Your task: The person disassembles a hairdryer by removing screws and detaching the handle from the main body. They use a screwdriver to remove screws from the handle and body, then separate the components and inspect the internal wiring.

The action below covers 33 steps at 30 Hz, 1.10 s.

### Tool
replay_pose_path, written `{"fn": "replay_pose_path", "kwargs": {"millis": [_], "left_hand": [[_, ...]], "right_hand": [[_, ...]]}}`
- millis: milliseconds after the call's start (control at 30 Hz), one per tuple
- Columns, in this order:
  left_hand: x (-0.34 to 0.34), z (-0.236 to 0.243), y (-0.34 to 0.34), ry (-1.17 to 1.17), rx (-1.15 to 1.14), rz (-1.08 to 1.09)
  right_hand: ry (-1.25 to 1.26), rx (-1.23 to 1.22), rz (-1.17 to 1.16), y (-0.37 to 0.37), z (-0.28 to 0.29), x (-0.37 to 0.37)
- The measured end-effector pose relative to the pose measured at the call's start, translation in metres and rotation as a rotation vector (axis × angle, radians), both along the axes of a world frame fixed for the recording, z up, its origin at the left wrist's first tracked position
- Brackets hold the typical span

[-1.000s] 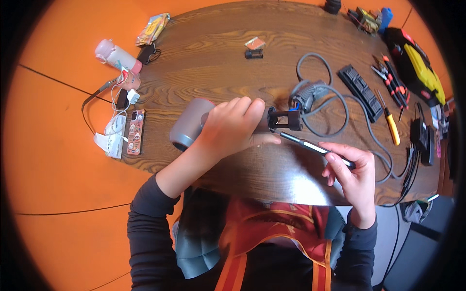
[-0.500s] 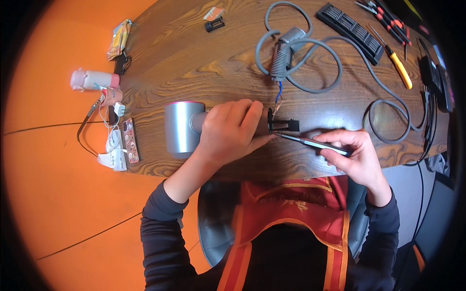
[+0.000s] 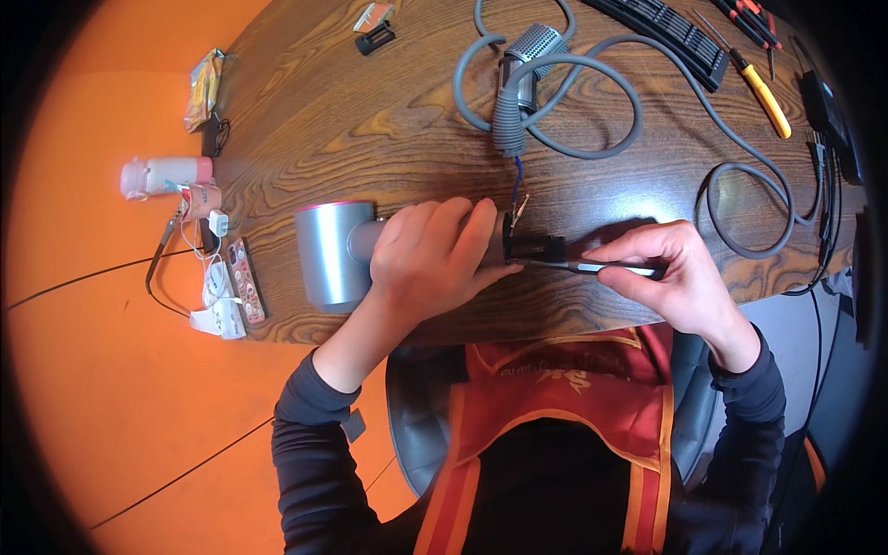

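A silver-grey hair dryer with a pink rim lies on the table with its handle pointing right. My left hand is wrapped round that handle. From the handle's end a black part sticks out, and exposed wires run from there up to the cord. Between the thumb and fingers of my right hand is a slim dark screwdriver. Its tip meets the handle's end beside my left fingertips; the exact contact spot is too small to make out.
A coiled grey cord with a perforated cylinder spreads beyond my hands. At the far right lie a black bit case, a yellow-handled screwdriver and red-handled pliers. A phone and a bottle are at the left.
The whole view has shifted slightly. The screwdriver lies more level now, and my right fingers sit a little differently on it. My left hand keeps its hold on the hair dryer.
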<state>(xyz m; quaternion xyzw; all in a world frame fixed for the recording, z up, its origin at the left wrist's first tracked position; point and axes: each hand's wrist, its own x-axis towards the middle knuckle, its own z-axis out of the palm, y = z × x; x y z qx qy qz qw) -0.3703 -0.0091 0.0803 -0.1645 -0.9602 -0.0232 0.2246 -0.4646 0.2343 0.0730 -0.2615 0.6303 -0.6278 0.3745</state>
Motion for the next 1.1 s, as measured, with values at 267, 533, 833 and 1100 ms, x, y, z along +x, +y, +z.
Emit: {"fn": "replay_pose_path", "kwargs": {"millis": [267,533,833,1100], "left_hand": [[0.002,0.007,-0.002,-0.042,0.039,-0.006],[0.0,0.006,-0.001,-0.042,0.03,-0.017],[0.001,0.006,-0.002,-0.048,0.029,-0.016],[0.002,0.006,-0.002,-0.031,0.019,-0.021]], "right_hand": [[0.538,-0.056,0.031,-0.001,0.002,-0.006],[1.255,-0.023,0.114,0.006,0.002,-0.011],[0.428,0.062,0.086,-0.003,0.006,-0.005],[0.102,0.075,0.115,-0.004,0.014,-0.01]]}}
